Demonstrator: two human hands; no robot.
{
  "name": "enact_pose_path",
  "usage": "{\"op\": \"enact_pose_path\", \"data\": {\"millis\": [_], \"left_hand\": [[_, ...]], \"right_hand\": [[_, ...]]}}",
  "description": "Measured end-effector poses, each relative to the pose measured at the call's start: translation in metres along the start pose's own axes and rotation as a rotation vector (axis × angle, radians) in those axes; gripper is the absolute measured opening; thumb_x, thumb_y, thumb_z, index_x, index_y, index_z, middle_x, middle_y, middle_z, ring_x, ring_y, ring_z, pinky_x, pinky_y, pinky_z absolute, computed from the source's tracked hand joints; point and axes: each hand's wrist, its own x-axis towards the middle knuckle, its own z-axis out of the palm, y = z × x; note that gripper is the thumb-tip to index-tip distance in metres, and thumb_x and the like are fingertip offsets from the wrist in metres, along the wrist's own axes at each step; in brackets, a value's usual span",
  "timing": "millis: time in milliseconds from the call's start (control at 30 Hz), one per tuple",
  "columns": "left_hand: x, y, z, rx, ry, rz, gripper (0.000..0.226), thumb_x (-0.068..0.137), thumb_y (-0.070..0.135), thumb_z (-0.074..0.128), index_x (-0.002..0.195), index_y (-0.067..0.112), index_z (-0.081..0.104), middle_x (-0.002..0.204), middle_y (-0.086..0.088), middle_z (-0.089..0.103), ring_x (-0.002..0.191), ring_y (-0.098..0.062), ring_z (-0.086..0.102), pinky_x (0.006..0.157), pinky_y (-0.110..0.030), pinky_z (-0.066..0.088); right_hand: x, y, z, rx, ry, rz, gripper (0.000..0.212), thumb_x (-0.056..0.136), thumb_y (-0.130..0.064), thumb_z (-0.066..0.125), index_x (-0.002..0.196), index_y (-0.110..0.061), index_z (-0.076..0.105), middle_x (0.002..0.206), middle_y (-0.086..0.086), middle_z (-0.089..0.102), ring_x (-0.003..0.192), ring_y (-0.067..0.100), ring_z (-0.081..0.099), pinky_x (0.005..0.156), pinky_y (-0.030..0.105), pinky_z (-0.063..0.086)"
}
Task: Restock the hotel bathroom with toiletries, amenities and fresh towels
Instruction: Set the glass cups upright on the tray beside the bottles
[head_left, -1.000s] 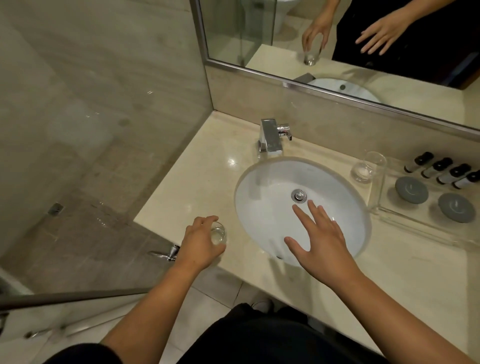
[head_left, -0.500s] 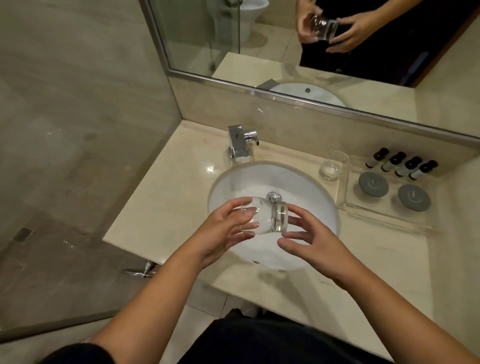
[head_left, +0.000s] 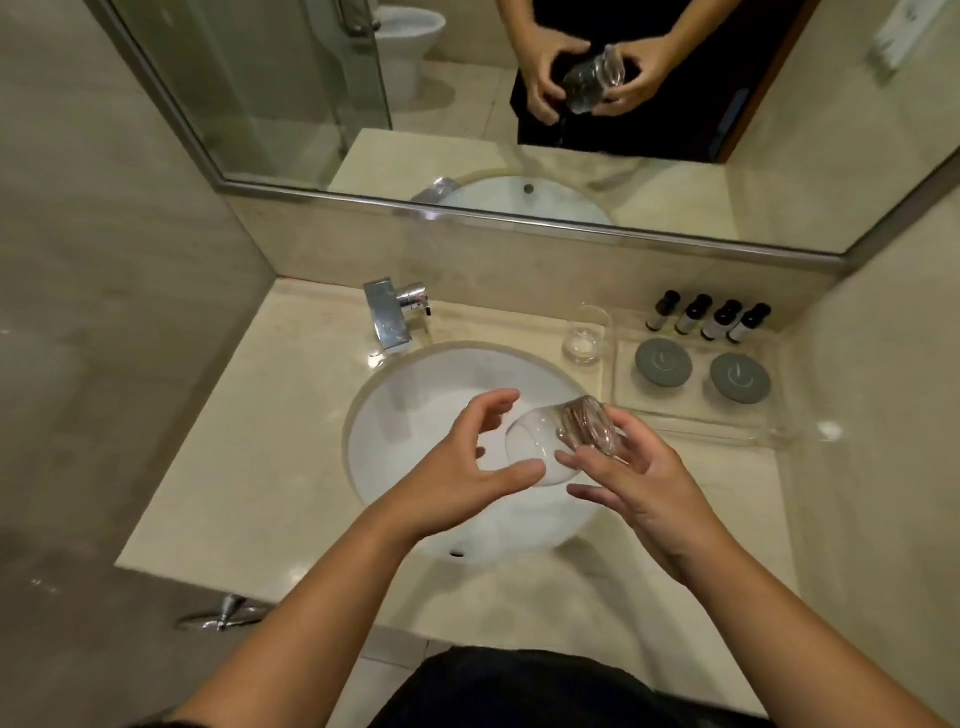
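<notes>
Item: clear round glass tumbler (head_left: 561, 439), lying on its side above the white oval sink basin (head_left: 415, 395). Hold: the right hand (head_left: 649, 488) grips its base. The left hand (head_left: 457, 467) curls at the rim, contact unclear. Advice: keep one firm grip and stand it upright beside the second clear tumbler (head_left: 584, 338).

Labels on the 4 bottles (head_left: 691, 319) are too small to read; the held glass (head_left: 582, 426) is blurred.

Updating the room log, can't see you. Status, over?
Left hand and right hand both hold the glass. Glass on its side above the sink. Second glass upright by tray, clear.
</notes>
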Motion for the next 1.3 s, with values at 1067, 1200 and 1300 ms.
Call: {"op": "enact_pose_path", "data": {"millis": [1067, 1200, 1300], "left_hand": [[0.284, 0.062, 0.172, 0.584, -0.212, 0.372, 0.074, 0.081, 0.056, 0.079, 0.146, 0.039, 0.046, 0.141, 0.01, 0.052, 0.129, -0.013, 0.04, 0.111, -0.032, 0.036], [0.311, 0.063, 0.191, 0.608, -0.222, 0.359, 0.075, 0.082, 0.055, 0.079, 0.148, 0.037, 0.046, 0.146, 0.008, 0.052, 0.132, -0.018, 0.042, 0.11, -0.035, 0.036], [0.326, 0.057, 0.204, 0.665, -0.223, 0.372, 0.075, 0.084, 0.056, 0.077, 0.149, 0.035, 0.047, 0.148, 0.007, 0.053, 0.132, -0.022, 0.043, 0.098, -0.031, 0.032]], "right_hand": [[0.11, -0.012, -0.201, -0.164, 0.663, -0.068, 0.05, 0.08, -0.021, 0.088, 0.118, -0.043, 0.064, 0.116, -0.018, 0.072, 0.109, -0.005, 0.065, 0.087, 0.017, 0.053], [0.131, -0.001, -0.219, -0.186, 0.731, -0.041, 0.071, 0.07, -0.042, 0.088, 0.135, -0.039, 0.06, 0.13, -0.013, 0.068, 0.122, 0.004, 0.062, 0.103, 0.036, 0.054], [0.14, 0.008, -0.228, -0.201, 0.761, -0.031, 0.063, 0.075, -0.034, 0.088, 0.132, -0.042, 0.061, 0.128, -0.014, 0.069, 0.121, 0.002, 0.062, 0.102, 0.035, 0.054]]}}
